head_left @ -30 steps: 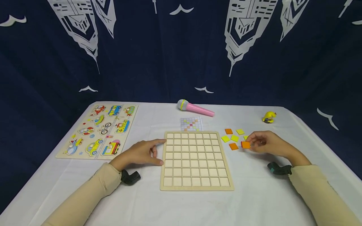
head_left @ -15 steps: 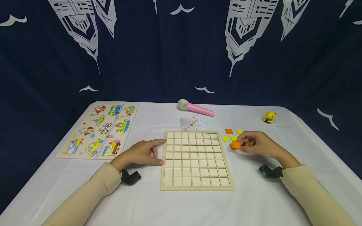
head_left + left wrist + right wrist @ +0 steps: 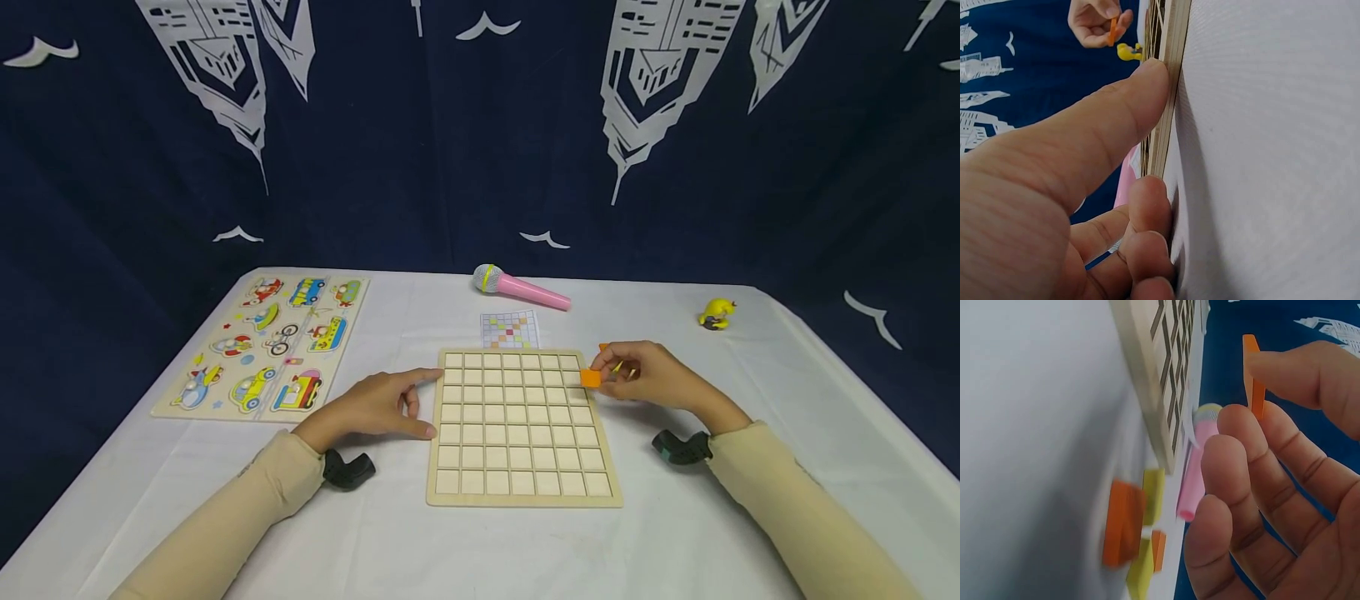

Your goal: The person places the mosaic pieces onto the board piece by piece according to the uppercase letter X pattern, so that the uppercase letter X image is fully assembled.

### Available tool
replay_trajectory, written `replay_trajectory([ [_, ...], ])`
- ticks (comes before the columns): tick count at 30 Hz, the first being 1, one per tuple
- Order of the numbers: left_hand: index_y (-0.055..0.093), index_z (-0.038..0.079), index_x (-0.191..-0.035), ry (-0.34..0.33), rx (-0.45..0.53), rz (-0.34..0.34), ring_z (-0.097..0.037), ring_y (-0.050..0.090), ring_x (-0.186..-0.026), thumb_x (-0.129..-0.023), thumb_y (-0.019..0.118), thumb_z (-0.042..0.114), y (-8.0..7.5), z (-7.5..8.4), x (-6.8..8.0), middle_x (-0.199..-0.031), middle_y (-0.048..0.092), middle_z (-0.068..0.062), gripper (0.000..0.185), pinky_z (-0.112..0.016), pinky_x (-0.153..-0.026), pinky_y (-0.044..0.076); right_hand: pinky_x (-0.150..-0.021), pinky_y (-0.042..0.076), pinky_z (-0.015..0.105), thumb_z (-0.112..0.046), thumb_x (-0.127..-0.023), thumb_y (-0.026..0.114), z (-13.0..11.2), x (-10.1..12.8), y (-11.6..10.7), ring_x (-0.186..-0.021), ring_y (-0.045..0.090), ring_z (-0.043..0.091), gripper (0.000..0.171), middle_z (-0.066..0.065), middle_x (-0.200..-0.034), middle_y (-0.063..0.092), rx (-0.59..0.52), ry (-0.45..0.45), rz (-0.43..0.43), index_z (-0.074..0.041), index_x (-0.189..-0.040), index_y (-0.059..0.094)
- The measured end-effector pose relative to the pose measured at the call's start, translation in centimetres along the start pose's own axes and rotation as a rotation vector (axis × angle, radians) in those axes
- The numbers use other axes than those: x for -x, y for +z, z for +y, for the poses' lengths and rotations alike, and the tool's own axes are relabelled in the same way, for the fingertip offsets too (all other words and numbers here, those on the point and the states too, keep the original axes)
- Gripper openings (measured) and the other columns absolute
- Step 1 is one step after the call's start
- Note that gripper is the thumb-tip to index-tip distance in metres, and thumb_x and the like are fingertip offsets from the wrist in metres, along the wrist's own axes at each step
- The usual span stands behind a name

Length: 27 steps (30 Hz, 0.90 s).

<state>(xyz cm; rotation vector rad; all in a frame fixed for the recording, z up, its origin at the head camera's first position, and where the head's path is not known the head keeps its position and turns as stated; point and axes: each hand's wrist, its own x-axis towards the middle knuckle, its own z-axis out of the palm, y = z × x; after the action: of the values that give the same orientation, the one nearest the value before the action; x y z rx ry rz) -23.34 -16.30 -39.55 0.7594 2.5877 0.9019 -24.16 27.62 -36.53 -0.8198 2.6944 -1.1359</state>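
A wooden grid board (image 3: 521,427) with empty square cells lies on the white table. My right hand (image 3: 641,379) pinches an orange square tile (image 3: 591,378) between thumb and fingers, just above the board's right edge near its far corner; the right wrist view shows the tile (image 3: 1252,375) edge-on above the board (image 3: 1159,369). My left hand (image 3: 375,406) rests flat on the table, thumb and fingertips against the board's left edge (image 3: 1169,81). Loose orange and yellow tiles (image 3: 1138,534) lie behind my right hand, mostly hidden in the head view.
A small coloured pattern card (image 3: 509,329) lies beyond the board. A pink toy microphone (image 3: 521,288) is behind it. A vehicle peg puzzle (image 3: 270,345) sits at the left, a small yellow toy figure (image 3: 716,313) at the far right. Dark curtain behind the table.
My right hand lifted an orange tile from the loose pile and carried it leftward to the board's right edge. The left hand stayed in place.
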Motion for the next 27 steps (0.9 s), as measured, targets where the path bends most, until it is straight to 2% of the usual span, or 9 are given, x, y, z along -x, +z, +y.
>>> replay_trajectory([
  [7, 0.051, 0.007, -0.160, 0.000, -0.013, 0.000, -0.012, 0.053, -0.067, -0.085, 0.093, 0.032, -0.1, 0.1, 0.1, -0.084, 0.063, 0.007, 0.090, -0.027, -0.065, 0.041, -0.071, 0.054, 0.026, 0.000, -0.090, 0.083, -0.4, -1.8, 1.1, -0.079, 0.062, 0.015, 0.021, 0.004, -0.097, 0.072, -0.044, 0.001, -0.008, -0.001, -0.109, 0.075],
  [21, 0.051, 0.008, -0.161, -0.004, -0.027, -0.003, -0.011, 0.053, -0.066, -0.085, 0.093, 0.034, 0.0, 0.1, -0.1, -0.084, 0.063, 0.008, 0.091, -0.027, -0.065, 0.042, -0.081, 0.052, 0.029, -0.002, -0.092, 0.082, -1.4, -4.6, 3.1, -0.086, 0.062, 0.021, 0.021, 0.009, -0.101, 0.070, -0.149, 0.037, -0.078, 0.003, -0.110, 0.074],
  [27, 0.050, 0.005, -0.160, 0.003, -0.014, -0.002, -0.011, 0.053, -0.064, -0.085, 0.093, 0.033, 0.0, 0.1, 0.0, -0.084, 0.064, 0.007, 0.091, -0.027, -0.063, 0.041, -0.074, 0.051, 0.027, -0.003, -0.091, 0.080, -2.4, -6.0, 3.7, -0.081, 0.060, 0.021, 0.023, 0.008, -0.100, 0.070, -0.172, 0.053, -0.106, 0.004, -0.112, 0.073],
])
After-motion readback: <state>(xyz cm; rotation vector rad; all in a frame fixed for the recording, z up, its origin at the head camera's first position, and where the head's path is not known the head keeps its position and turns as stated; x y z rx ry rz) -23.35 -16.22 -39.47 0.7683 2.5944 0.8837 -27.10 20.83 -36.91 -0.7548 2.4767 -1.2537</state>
